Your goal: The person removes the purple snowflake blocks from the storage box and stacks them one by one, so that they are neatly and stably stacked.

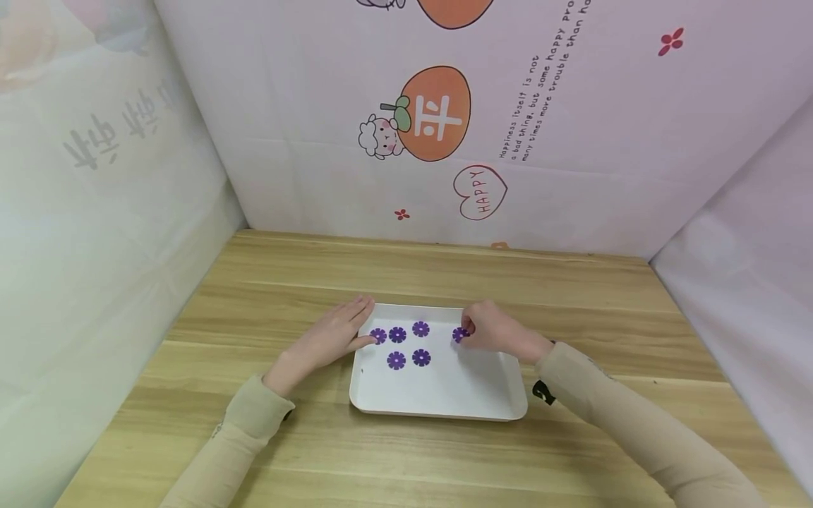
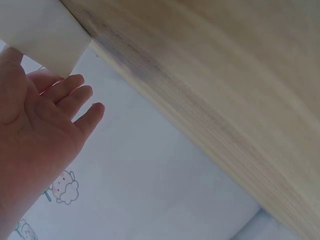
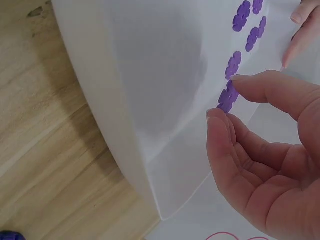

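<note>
My right hand (image 1: pixel 498 331) pinches a purple notched plastic disc (image 3: pixel 228 98) between thumb and fingertips, over the far right part of a white shallow tray (image 1: pixel 444 395). To the left, several similar discs lie flat on the tray, among them one at the back (image 1: pixel 420 329) and one nearer the front (image 1: pixel 396 360). My left hand (image 1: pixel 333 335) rests at the tray's far left corner with fingers straight. Its thumb reaches over the rim, close to the leftmost disc (image 1: pixel 379 334). From below, the left wrist view shows the fingers against the tray's wall (image 2: pixel 50 37).
The tray stands on a wooden table (image 1: pixel 286 451). A printed white sheet (image 1: pixel 317 176) hangs behind the table, with more white cloth (image 1: pixel 108 233) at both sides. In the right wrist view a dark blue-purple object (image 3: pixel 11 235) shows at the lower left corner.
</note>
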Motion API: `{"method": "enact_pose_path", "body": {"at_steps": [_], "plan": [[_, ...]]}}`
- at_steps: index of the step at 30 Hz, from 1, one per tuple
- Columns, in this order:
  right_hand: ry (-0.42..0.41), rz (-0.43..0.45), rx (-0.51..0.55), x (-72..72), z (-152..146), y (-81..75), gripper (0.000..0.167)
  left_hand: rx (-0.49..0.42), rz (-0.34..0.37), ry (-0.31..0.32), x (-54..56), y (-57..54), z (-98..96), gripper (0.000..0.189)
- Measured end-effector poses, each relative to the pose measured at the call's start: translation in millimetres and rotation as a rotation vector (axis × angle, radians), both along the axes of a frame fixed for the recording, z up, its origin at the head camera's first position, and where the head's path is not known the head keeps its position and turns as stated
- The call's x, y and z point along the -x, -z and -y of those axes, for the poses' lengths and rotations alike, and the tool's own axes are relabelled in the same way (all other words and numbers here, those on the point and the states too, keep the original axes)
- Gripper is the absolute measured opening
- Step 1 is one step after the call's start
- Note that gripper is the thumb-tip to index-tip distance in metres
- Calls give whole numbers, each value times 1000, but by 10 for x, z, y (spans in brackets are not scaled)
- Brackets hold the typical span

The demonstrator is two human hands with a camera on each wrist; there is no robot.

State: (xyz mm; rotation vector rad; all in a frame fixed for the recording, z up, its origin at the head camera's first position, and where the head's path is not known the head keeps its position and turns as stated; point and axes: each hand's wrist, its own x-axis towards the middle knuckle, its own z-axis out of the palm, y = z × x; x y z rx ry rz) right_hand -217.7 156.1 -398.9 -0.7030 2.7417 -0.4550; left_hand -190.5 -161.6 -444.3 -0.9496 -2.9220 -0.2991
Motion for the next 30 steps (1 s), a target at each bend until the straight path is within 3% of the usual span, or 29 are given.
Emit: {"method": "enact_pose_path", "body": {"at_steps": [14,23,30], "plan": [[15,-14,30,-54,-205,-43,17,-17,21,-2,-6,-11,2,73],[70,16,53,-73,-319,-90,16,0,13,-3,4,-8,6,74],[70,-17,59,-91,-451,-131,14,11,2,5,7,-2,6,74]]}}
